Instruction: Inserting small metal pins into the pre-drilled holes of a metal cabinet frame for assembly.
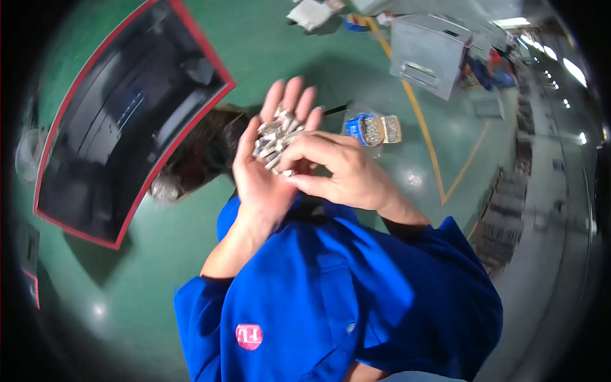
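Note:
My left hand (261,181) is turned palm up with its fingers stretched out, cradling a heap of small pale metallic cylindrical pieces (272,137). Over that palm, my right hand (340,167) is bent with thumb and forefinger pinched at the near edge of the heap. One small cylindrical piece (287,172) shows at those fingertips. The curled fingers of my right hand hide part of the heap. The exact kind of these pieces is too small to make out.
A blue box (364,130) and a tan box (391,129) of small parts stand beyond my right hand. At left is a large dark glossy panel with a red edge (191,16). A grey metal cabinet (426,54) stands far right, with a person (493,73) behind it.

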Action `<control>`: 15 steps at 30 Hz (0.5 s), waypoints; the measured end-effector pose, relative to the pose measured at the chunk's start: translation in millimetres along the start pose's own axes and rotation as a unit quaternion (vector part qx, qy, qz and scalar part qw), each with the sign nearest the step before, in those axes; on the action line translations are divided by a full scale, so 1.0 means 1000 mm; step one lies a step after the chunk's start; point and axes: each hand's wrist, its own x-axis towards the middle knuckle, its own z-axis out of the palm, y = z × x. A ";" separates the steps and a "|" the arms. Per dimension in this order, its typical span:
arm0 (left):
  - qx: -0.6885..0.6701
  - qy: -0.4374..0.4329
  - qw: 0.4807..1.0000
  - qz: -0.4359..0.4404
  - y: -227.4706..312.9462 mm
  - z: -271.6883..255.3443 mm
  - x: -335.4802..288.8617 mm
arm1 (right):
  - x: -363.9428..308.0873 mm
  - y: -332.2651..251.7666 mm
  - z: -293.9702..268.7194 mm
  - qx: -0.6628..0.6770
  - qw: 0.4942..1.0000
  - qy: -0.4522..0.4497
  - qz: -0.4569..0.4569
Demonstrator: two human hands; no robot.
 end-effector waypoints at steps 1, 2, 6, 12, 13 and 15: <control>0.011 0.008 1.000 0.009 -0.006 0.002 0.004 | -0.003 0.007 -0.011 0.053 0.998 0.007 0.040; 0.000 0.025 1.000 0.015 -0.011 0.000 0.009 | -0.003 0.015 -0.028 0.047 0.997 0.007 0.054; -0.072 0.075 0.995 0.009 -0.033 -0.005 0.028 | -0.020 0.083 -0.107 0.037 0.983 0.119 0.137; -0.068 0.113 0.991 -0.004 -0.068 -0.019 0.042 | -0.070 0.219 -0.276 -0.183 0.929 0.260 0.191; -0.070 0.111 0.991 0.001 -0.072 -0.021 0.046 | -0.069 0.227 -0.304 -0.231 0.914 0.266 0.203; -0.064 0.111 0.992 0.005 -0.082 -0.022 0.056 | -0.086 0.279 -0.368 -0.208 0.896 0.322 0.225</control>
